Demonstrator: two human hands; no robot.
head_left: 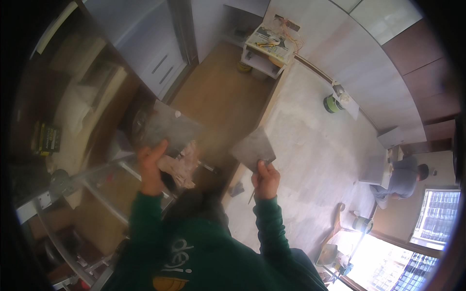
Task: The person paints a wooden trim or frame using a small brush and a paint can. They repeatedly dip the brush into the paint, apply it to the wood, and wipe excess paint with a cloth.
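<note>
Two thin grey plates are in hand as I watch from afar: my right grip (266, 182) pinches the right plate (252, 149) by its lower corner, while my left grip (151, 169) is closed on the lower edge of the left plate (170, 125). Crumpled pale material (182, 169) shows just beside the left. Farther out are a metal ladder (104, 201), a cluttered white worktop (260, 62), a green tub (332, 104) and a person in grey (405, 177).
</note>
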